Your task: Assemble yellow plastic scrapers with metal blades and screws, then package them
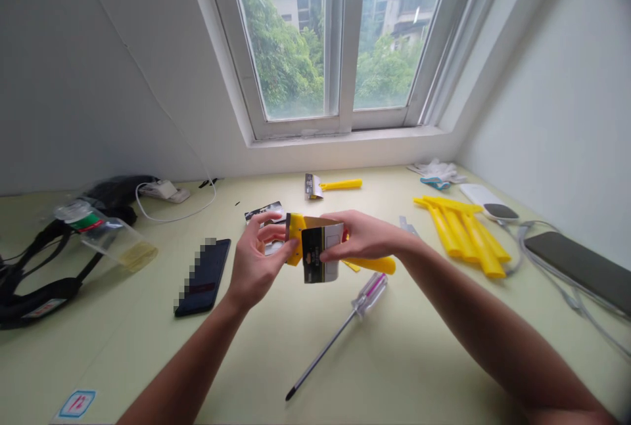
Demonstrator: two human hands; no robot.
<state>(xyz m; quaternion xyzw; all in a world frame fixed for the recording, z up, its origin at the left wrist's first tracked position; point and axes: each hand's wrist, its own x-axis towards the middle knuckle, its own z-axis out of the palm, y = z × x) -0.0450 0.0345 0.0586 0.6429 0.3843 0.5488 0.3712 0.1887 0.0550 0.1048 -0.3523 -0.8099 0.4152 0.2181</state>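
In front of me my left hand point(261, 254) pinches the yellow head of a scraper point(294, 239), which has a dark strip along its left edge. My right hand point(362, 236) grips a black-and-white printed cardboard sleeve point(315, 255), its thumb on the front face. The sleeve stands open at the top and sits against the right side of the scraper head. A yellow handle point(372, 263) shows below my right hand; where it joins the head is hidden. Beneath lies a screwdriver point(369, 295) with a clear and purple handle, its tip toward me.
Toward the window lies a sleeved scraper point(342, 184). Several yellow handles point(463, 234) are piled at the right, near white gloves point(436, 170) and a power bank with cables point(582, 261). A phone point(210, 280), a plastic bottle point(111, 234) and black straps point(44, 293) lie leftward.
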